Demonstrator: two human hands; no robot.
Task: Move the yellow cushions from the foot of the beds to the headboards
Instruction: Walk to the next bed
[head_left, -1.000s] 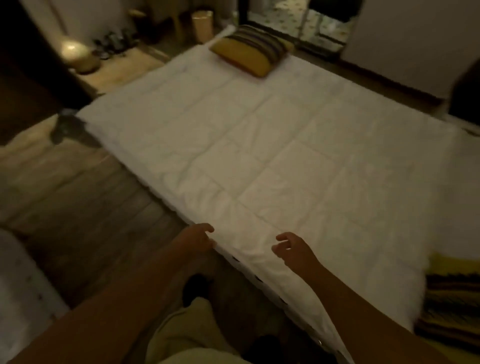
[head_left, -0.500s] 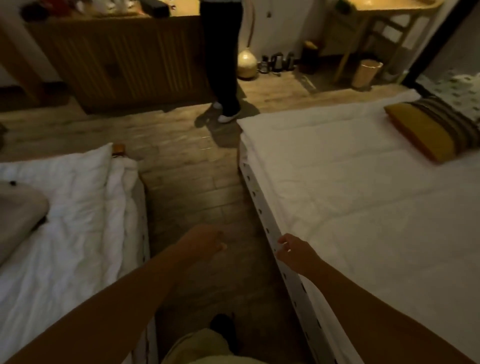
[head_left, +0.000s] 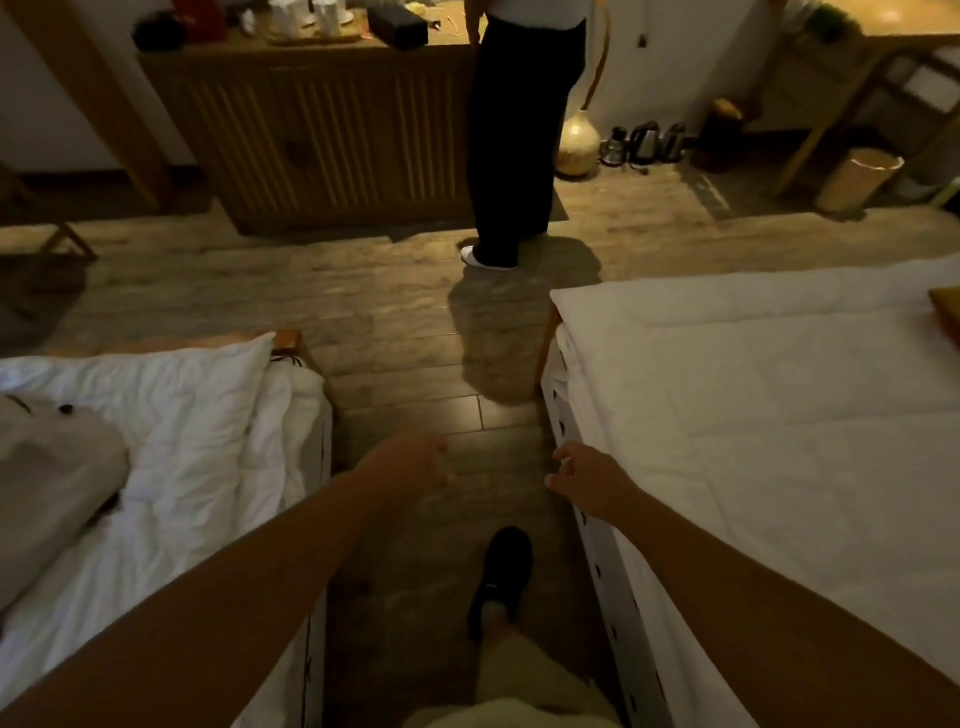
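Note:
I stand in the aisle between two white beds. Only a corner of a yellow cushion (head_left: 946, 314) shows at the right edge, lying on the right bed (head_left: 753, 415). The left bed (head_left: 182, 441) has a rumpled white duvet with a grey pillow on it. My left hand (head_left: 410, 462) hovers over the floor between the beds, fingers loosely curled, holding nothing. My right hand (head_left: 587, 480) hangs by the right bed's near edge, fingers apart and empty.
A person in dark trousers (head_left: 514, 145) stands ahead at a wooden sideboard (head_left: 322, 135). A round vase (head_left: 577, 145), kettles (head_left: 644, 143) and a bin (head_left: 857, 179) sit on the floor beyond. My black shoe (head_left: 501, 577) is on the wooden floor.
My view has swung left from the right bed to the aisle. The yellow cushion has slid almost out of view at the right. Both hands stay empty.

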